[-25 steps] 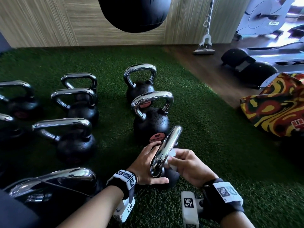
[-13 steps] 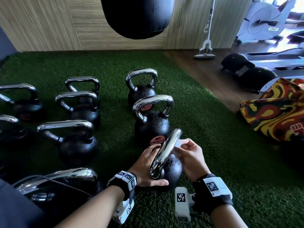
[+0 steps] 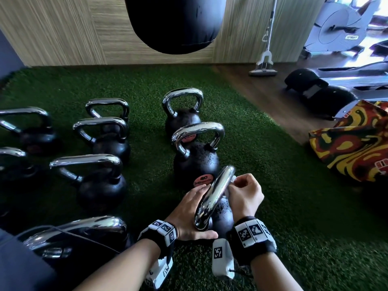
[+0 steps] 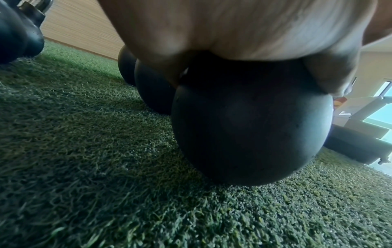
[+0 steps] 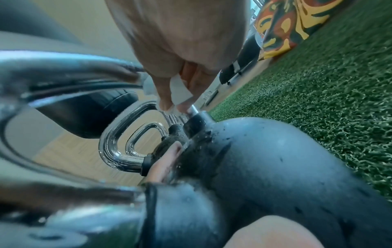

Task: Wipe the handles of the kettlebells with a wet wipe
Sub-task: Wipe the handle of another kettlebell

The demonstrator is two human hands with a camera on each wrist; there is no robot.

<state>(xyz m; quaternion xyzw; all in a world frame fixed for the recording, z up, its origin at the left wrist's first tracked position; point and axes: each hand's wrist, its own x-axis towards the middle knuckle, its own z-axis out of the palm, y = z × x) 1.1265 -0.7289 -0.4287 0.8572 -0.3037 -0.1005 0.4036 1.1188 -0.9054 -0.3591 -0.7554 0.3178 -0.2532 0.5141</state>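
The nearest black kettlebell point(image 3: 223, 215) stands on green turf, its chrome handle point(image 3: 216, 196) running away from me. My left hand point(image 3: 189, 211) cups the ball from the left, thumb across its near side; the left wrist view shows the palm on the ball point(image 4: 250, 125). My right hand point(image 3: 244, 194) pinches a white wet wipe point(image 3: 232, 181) against the far upper end of the handle. In the right wrist view the wet wipe point(image 5: 180, 90) sits between the fingertips, beside the handle point(image 5: 63, 70).
Two more kettlebells point(image 3: 196, 162) point(image 3: 182, 120) line up beyond it, and several others point(image 3: 100, 185) stand to the left. A black punch bag point(image 3: 174, 22) hangs overhead. A patterned bag point(image 3: 352, 143) lies right; a mop point(image 3: 263, 59) and gym machines point(image 3: 340, 24) stand behind.
My right hand has slid the wipe along the handle from near its middle to its far upper end. My left hand stays on the ball.
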